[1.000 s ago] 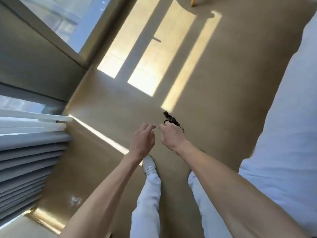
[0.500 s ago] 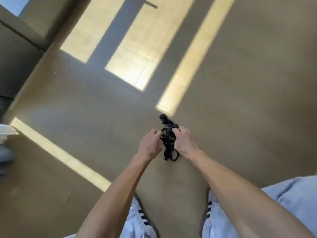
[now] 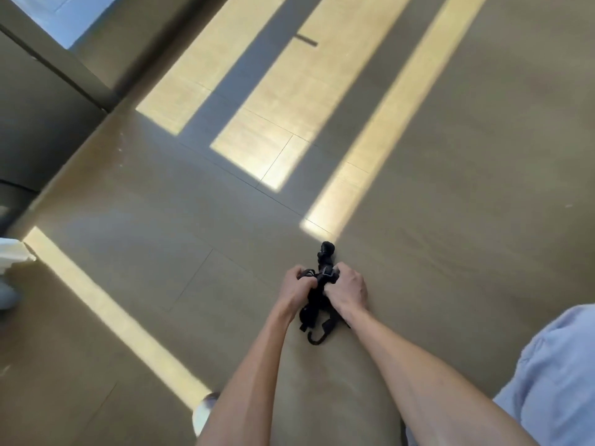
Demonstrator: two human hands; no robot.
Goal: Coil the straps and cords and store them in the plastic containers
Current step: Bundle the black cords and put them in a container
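A bundle of black straps (image 3: 317,312) with a small buckle hangs between my two hands, above the tan floor. My left hand (image 3: 296,289) grips its left side with curled fingers. My right hand (image 3: 347,289) grips the right side near the buckle. One black end sticks up past my fingers, and loose loops and a strap end dangle below my wrists. No plastic container is clearly in view.
Tan tiled floor (image 3: 450,220) with bright sun stripes spreads ahead. A dark wall (image 3: 42,117) and window stand at the left. Something white (image 3: 11,252) shows at the left edge. My shoe tip (image 3: 204,410) and light clothing (image 3: 553,381) are below.
My left hand has closed onto the strap bundle beside my right hand. The hands now sit closer together, with more strap dangling below. The view has swung away from the white slats at left.
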